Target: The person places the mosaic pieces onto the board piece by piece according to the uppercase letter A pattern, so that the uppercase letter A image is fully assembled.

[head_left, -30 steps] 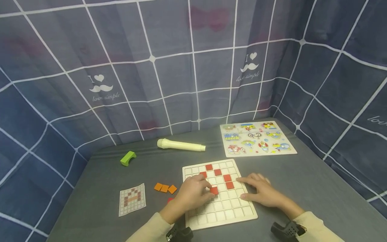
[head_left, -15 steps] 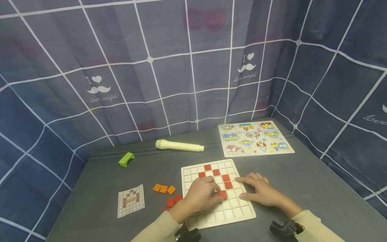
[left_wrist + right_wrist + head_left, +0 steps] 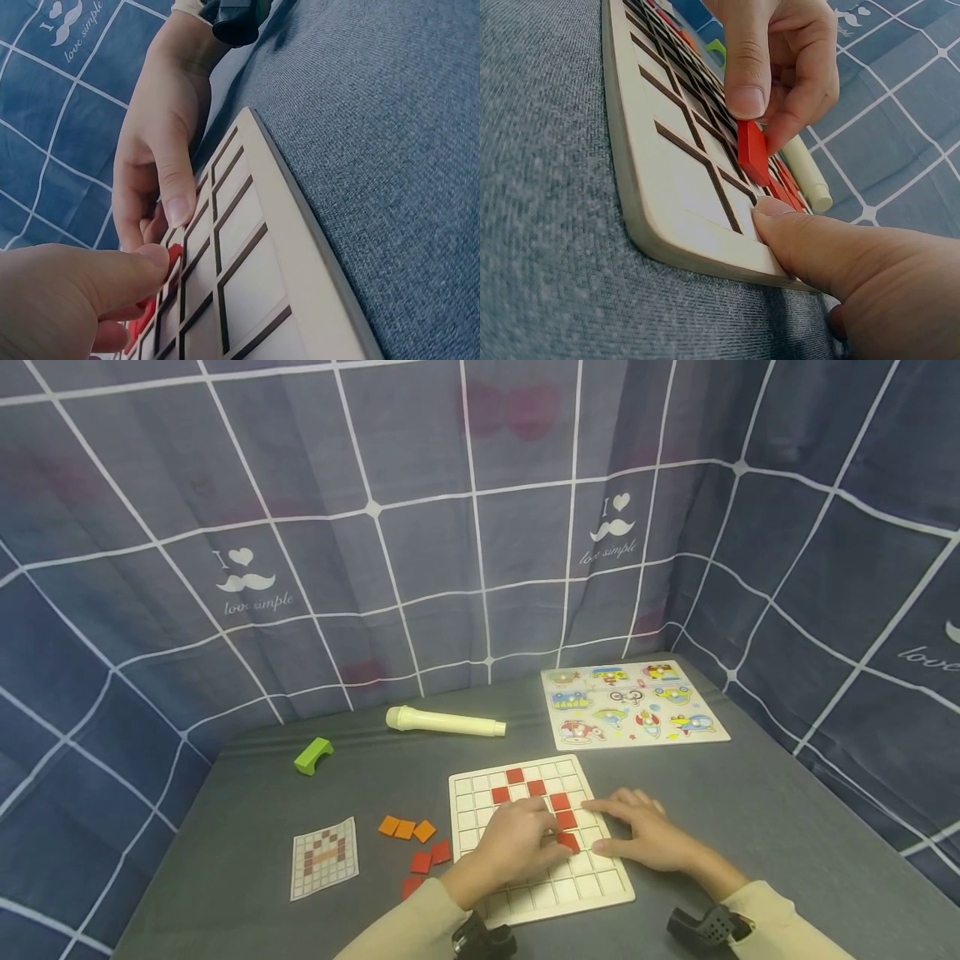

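My left hand (image 3: 519,842) pinches a red square tile (image 3: 753,154) between thumb and fingers. The tile stands tilted over a cell of the wooden grid board (image 3: 525,910), just below two red tiles in the right part of the grid. More red tiles sit in cells near the board's top. My right hand (image 3: 643,831) rests at the board's right edge, thumb and forefinger stretched onto the rim. In the right wrist view the right thumb (image 3: 780,217) presses the board close beside the pinched tile.
Loose red tiles (image 3: 421,862) and orange tiles (image 3: 405,829) lie left of the board, near a patterned grid card (image 3: 326,860). Farther back are a green arch block (image 3: 313,756), a cream toy microphone (image 3: 446,721) and a vehicle puzzle board (image 3: 637,706). Curtains surround the table.
My left hand has carried the red tile rightward across the grid, to just under the two red tiles at the right. More loose red tiles show behind it. The right hand stays at the edge.
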`<state>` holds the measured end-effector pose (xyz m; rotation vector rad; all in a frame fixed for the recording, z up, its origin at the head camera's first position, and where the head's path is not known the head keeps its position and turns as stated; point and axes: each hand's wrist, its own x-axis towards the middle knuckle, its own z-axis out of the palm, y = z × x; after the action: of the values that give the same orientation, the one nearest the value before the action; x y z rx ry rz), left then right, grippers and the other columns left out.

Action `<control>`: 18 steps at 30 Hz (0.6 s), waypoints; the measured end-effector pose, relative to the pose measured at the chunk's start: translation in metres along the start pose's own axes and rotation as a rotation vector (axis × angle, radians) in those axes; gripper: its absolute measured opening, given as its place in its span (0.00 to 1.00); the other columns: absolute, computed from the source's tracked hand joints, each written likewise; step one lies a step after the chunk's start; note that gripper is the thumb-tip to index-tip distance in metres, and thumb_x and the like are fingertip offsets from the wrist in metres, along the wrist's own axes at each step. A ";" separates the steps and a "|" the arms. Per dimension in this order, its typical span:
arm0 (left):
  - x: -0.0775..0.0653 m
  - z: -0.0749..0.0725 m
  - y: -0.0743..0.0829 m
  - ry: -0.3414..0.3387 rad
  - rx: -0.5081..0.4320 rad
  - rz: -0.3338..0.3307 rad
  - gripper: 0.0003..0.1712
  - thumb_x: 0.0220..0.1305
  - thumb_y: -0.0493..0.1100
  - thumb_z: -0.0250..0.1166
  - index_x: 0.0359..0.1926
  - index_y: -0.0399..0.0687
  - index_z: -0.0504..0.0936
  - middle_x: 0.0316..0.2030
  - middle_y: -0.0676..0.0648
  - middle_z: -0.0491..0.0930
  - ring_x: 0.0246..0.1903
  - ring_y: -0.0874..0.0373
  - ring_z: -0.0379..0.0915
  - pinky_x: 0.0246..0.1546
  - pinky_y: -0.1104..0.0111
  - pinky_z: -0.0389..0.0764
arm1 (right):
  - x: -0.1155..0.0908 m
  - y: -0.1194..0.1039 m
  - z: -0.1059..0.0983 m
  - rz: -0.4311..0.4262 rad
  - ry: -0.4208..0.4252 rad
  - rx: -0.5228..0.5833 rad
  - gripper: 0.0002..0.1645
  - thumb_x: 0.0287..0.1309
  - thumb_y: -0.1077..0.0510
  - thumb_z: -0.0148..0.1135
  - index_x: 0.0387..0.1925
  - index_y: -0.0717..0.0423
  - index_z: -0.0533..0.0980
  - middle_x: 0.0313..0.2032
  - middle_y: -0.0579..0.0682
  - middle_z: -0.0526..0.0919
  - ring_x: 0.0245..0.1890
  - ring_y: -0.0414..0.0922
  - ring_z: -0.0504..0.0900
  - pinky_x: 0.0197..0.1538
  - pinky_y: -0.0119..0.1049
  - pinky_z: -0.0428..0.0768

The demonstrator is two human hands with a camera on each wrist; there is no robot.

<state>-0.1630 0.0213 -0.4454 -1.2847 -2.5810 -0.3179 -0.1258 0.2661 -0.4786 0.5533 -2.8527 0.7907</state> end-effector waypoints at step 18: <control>0.004 0.005 0.002 0.014 -0.001 0.001 0.14 0.55 0.61 0.71 0.33 0.58 0.89 0.28 0.60 0.80 0.28 0.70 0.74 0.29 0.81 0.67 | 0.000 -0.001 -0.001 0.011 -0.002 0.000 0.32 0.53 0.36 0.68 0.60 0.38 0.76 0.41 0.35 0.72 0.42 0.33 0.63 0.44 0.36 0.59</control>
<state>-0.1645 0.0266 -0.4491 -1.2792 -2.5688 -0.3272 -0.1257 0.2653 -0.4771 0.5390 -2.8597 0.7919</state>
